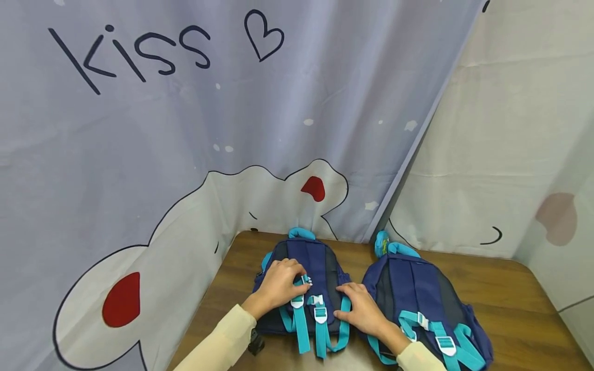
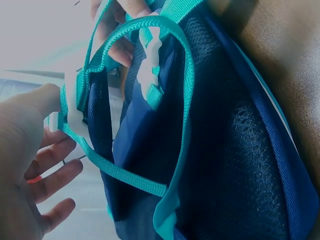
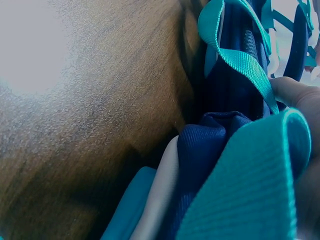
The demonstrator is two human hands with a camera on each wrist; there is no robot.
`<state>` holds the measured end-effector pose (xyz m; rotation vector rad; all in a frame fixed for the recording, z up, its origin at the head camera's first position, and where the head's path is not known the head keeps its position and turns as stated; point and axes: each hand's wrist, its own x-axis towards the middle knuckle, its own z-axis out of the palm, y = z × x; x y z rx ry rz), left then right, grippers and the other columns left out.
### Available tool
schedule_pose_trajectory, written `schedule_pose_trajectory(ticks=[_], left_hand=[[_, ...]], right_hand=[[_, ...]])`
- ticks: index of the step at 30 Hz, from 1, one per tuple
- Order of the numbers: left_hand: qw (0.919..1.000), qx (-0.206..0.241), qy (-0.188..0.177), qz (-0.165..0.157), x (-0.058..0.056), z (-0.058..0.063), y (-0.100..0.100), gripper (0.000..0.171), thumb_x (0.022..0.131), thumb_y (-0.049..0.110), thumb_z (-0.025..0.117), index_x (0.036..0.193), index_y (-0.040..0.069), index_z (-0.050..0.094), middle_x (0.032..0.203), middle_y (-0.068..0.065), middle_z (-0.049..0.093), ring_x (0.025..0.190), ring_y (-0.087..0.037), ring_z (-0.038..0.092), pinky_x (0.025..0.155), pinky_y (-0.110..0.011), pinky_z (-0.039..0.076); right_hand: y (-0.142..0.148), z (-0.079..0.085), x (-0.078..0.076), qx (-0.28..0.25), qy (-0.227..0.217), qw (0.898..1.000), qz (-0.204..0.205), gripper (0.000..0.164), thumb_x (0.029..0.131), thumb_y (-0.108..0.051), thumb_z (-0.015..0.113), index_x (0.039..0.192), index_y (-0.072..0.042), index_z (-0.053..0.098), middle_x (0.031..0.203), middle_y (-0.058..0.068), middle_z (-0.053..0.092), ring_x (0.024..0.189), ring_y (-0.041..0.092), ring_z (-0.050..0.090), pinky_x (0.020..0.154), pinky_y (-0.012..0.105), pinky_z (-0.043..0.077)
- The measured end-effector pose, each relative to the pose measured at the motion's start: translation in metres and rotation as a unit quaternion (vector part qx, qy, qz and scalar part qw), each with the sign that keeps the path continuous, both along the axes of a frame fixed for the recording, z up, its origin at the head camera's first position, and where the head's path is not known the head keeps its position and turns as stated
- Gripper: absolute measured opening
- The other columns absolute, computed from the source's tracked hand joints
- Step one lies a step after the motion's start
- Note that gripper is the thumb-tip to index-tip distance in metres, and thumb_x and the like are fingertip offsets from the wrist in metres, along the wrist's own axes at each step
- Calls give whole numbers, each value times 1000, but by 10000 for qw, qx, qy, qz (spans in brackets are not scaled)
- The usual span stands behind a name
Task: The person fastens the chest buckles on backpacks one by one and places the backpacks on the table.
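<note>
A navy and dark-grey backpack [image 1: 317, 260] with teal straps lies on the wooden table, its teal top handle away from me. My left hand [image 1: 280, 282] pinches a teal strap at a white buckle [image 2: 75, 102] between thumb and forefinger, while its other fingers stay loose. Beside it on the same bag, a second white buckle [image 1: 320, 314] sits on a hanging teal strap. My right hand [image 1: 364, 309] rests at the bag's right edge, fingers spread and relaxed, near a teal side strap [image 1: 344, 319].
A second, similar backpack [image 1: 417, 281] lies at the right, close to the right forearm. Behind its top stands a small teal item [image 1: 381, 243]. A printed curtain [image 1: 278, 113] hangs along the table's back edge. A small black object [image 1: 256, 342] is by the left sleeve.
</note>
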<state>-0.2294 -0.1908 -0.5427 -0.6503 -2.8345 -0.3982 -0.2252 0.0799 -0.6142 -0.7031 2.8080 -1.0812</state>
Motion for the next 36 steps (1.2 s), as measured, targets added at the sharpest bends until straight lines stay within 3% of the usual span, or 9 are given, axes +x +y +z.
schedule_pose_trajectory(ticks=[12, 19, 25, 31, 36], left_hand=[[9966, 776, -193, 172, 10, -4, -10, 28, 94, 44, 80, 106, 19, 80, 105, 5, 75, 102, -16, 67, 91, -41, 51], [9922, 1212, -96, 259, 14, -7, -17, 26, 92, 38, 83, 107, 17, 79, 106, 4, 75, 103, -17, 69, 92, -45, 55], [9888, 1431, -228, 357, 16, -9, -21, 24, 93, 38, 82, 108, 19, 78, 106, 7, 74, 103, -16, 68, 92, -43, 57], [9859, 1614, -305, 307, 19, -11, -24, 22, 94, 37, 82, 109, 21, 77, 106, 9, 73, 101, -13, 68, 89, -37, 58], [9854, 1636, -335, 344, 22, -13, -27, 22, 95, 37, 81, 110, 22, 77, 107, 10, 73, 103, -12, 68, 90, -38, 58]], right_hand=[[1, -3, -2, 92, 23, 9999, 86, 64, 83, -37, 90, 135, -7, 68, 136, 11, 66, 131, 38, 54, 107, 61, 46], [-3, 2, -5, 96, -3, 9999, 111, 66, 83, -33, 91, 139, -10, 66, 138, 13, 65, 129, 38, 54, 107, 62, 45], [-11, 9, -7, 188, -63, 9997, 146, 67, 81, -28, 92, 140, -10, 66, 140, 14, 63, 131, 39, 54, 104, 64, 42], [-17, 14, -9, 323, 120, 9994, 51, 56, 85, -20, 86, 137, -13, 68, 136, 10, 65, 128, 35, 56, 96, 57, 42], [-27, 16, -11, 304, 441, 9983, 239, 39, 88, -21, 85, 125, -15, 74, 127, 5, 68, 123, 32, 58, 88, 51, 41]])
